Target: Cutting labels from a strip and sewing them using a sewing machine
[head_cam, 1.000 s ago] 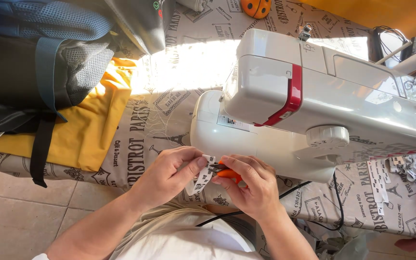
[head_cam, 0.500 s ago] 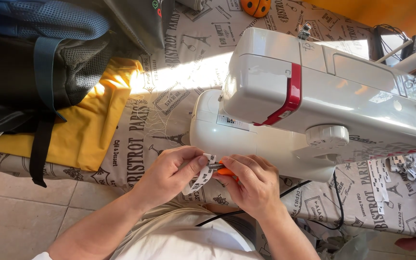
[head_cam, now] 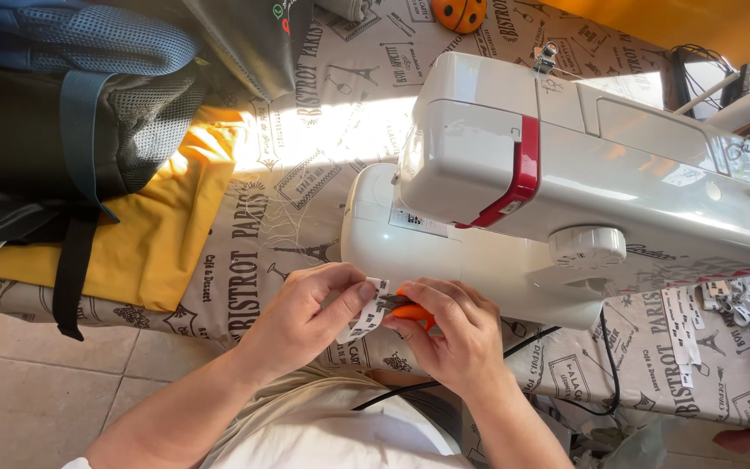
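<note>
Tabletop (head_cam: 305, 200) covered w/ grey printed cloth, pale lettering and tower motifs all over, sun patch left of white sewing machine (head_cam: 583, 191). Machine w/ red stripe, resting directly on cloth, centre-right. Yellow fabric (head_cam: 145, 226) spread flat well left of machine, reaching front edge. Dark backpack (head_cam: 62, 122) w/ blue mesh lying on yellow fabric, far left of machine. Orange ladybird-shaped thing (head_cam: 460, 12) behind machine, at far edge. White printed ribbon strips (head_cam: 683, 326) just right of machine base, bunched ribbon (head_cam: 740, 297) beside them. Black cable (head_cam: 605, 382) hanging off front edge below machine. Tiled floor (head_cam: 10, 382) under tabletop, lower left.
</note>
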